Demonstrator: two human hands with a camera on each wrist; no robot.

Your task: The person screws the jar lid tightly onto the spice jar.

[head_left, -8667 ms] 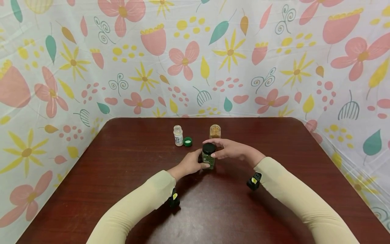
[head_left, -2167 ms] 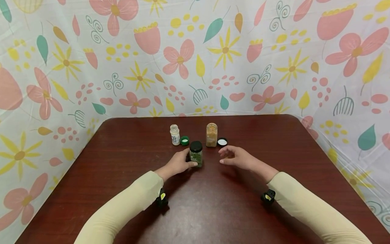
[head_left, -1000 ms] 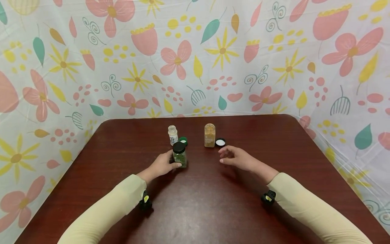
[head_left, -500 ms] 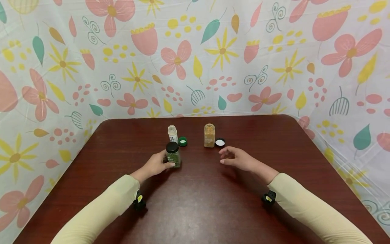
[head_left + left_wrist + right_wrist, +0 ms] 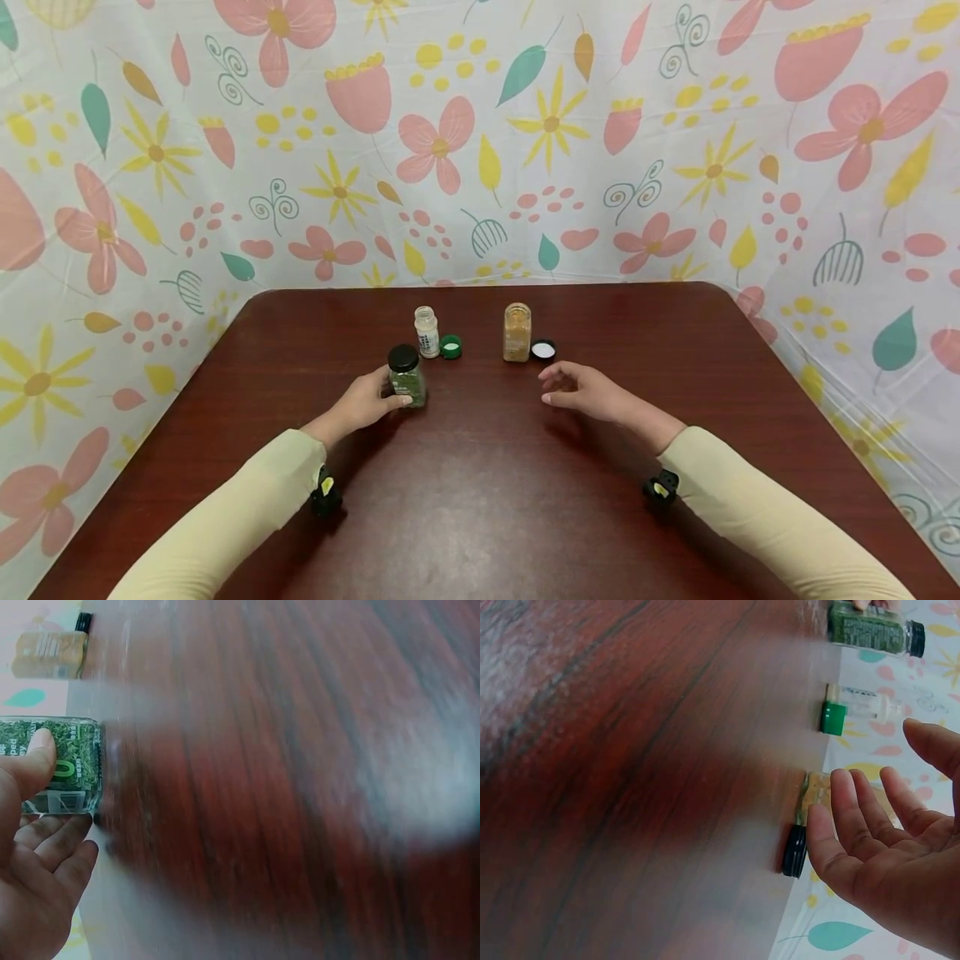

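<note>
My left hand (image 5: 365, 402) grips a clear spice jar (image 5: 407, 382) of green dried herbs with a black lid on it. It stands upright, thumb across its front. In the left wrist view the thumb (image 5: 39, 759) presses the jar's label (image 5: 66, 766). My right hand (image 5: 585, 390) holds nothing, its fingers loosely bent and apart. Just beyond it are a lidless jar of tan powder (image 5: 517, 335) and a black cap (image 5: 543, 350), white inside facing up. In the right wrist view the fingers (image 5: 847, 817) partly cover the tan jar.
Behind the herb jar stands a small lidless bottle of white contents (image 5: 427, 335), with a green cap (image 5: 451, 347) at its right. All rest on a dark red-brown wooden table (image 5: 480, 500). A flowered cloth (image 5: 480, 150) hangs behind and at both sides.
Earlier both hands were at the herb jar in the middle. The right hand has drawn off rightward and then stayed still. My left hand has moved the jar left, past the white bottle.
</note>
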